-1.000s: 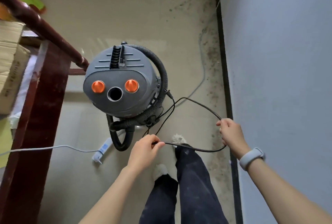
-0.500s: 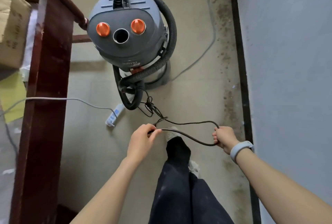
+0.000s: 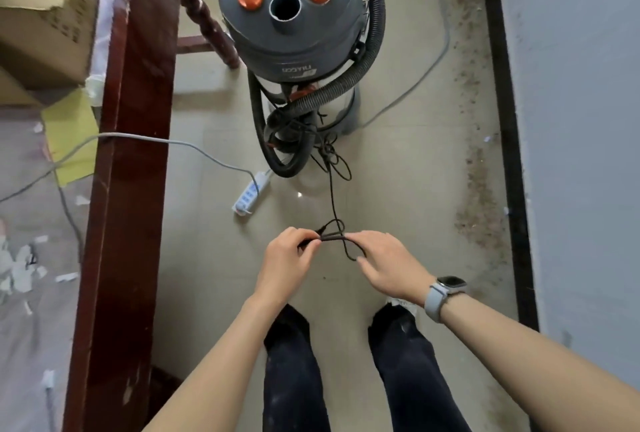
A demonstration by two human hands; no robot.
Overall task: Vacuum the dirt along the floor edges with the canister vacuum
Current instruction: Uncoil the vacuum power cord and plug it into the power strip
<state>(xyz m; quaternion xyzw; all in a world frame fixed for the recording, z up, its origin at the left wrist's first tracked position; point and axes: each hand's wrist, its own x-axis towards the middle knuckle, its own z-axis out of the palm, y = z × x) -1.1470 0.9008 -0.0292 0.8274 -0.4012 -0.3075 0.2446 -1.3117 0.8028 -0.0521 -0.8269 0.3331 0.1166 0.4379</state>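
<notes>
I see the grey canister vacuum (image 3: 291, 15) upright on the tiled floor (image 3: 398, 171), hose (image 3: 375, 15) looped round its body, dirt (image 3: 479, 189) along the wall edge at right. Its black cord (image 3: 332, 196) runs down to both hands. Left hand (image 3: 285, 263) fingers pinch the folded cord; right hand (image 3: 389, 267) fingers curl round its loop.

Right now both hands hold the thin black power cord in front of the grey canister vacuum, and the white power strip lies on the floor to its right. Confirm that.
Wrong side. In the head view the white power strip lies left of the grey canister vacuum. The left hand and right hand do hold the thin black power cord.
</notes>
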